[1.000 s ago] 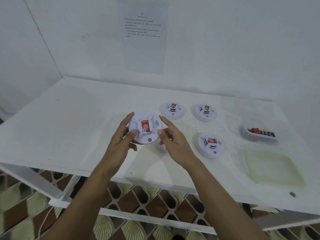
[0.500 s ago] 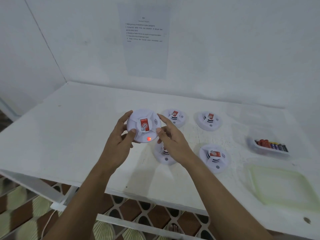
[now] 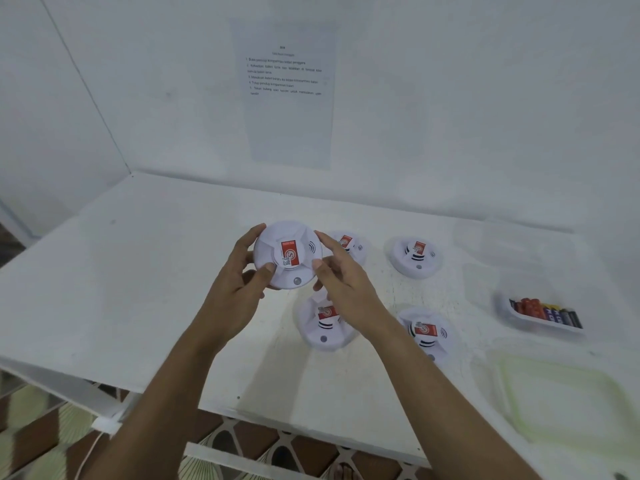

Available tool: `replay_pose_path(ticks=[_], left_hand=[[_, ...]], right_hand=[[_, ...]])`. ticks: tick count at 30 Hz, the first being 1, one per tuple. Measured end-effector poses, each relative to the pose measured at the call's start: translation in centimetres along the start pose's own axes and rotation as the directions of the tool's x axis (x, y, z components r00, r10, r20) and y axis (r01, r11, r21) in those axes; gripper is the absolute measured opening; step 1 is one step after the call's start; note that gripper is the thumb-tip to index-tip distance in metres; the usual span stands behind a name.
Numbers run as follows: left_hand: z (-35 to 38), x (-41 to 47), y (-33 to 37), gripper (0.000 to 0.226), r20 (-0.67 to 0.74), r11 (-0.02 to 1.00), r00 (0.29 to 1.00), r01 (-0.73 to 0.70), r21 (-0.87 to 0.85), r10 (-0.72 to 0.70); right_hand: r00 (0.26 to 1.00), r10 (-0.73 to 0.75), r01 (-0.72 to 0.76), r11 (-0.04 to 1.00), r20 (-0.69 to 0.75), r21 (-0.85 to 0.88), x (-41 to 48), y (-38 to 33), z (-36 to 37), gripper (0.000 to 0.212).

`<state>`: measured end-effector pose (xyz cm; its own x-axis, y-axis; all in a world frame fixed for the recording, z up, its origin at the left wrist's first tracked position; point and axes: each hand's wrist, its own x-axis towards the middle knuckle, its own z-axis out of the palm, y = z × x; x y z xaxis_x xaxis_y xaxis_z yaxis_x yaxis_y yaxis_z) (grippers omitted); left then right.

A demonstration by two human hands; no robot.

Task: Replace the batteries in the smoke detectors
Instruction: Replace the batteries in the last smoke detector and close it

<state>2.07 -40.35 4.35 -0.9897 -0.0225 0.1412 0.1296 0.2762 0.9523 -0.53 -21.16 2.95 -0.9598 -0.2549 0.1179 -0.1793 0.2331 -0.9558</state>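
Observation:
I hold a round white smoke detector (image 3: 287,259) with a red label above the white table (image 3: 138,271). My left hand (image 3: 239,289) grips its left rim, thumb on the front face. My right hand (image 3: 343,282) grips its right rim with thumb and fingers. Its small indicator lamp near the bottom is dark. Several more white detectors lie on the table: one under my right hand (image 3: 323,327), one behind it (image 3: 349,245), one at the back right (image 3: 415,256), one at the front right (image 3: 427,332).
A small clear tray (image 3: 540,322) with red, blue and black batteries sits at the right. A pale green square lid or container (image 3: 561,400) lies near the front right edge. A printed instruction sheet (image 3: 285,91) hangs on the back wall.
The red light on the held detector, lit half a second ago, is now off. My hands keep the same grip; the view has shifted slightly.

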Motion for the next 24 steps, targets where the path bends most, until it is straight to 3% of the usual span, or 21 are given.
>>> replay_pose_path(ticks=[15,24], left_hand=[[0.8,1.5,-0.2,0.051,0.035,0.999,0.999,0.042,-0.003,-0.042],[0.8,2.0,-0.2,0.039,-0.046,1.0,0.998,0.03,-0.003,-0.03]], right_hand=[[0.999,0.054,-0.054,0.998,-0.003,-0.009,0.5,0.8,-1.2,0.037],[0.998,0.069,-0.069,0.997,-0.002,0.025,1.3,0.8,-1.0,0.034]])
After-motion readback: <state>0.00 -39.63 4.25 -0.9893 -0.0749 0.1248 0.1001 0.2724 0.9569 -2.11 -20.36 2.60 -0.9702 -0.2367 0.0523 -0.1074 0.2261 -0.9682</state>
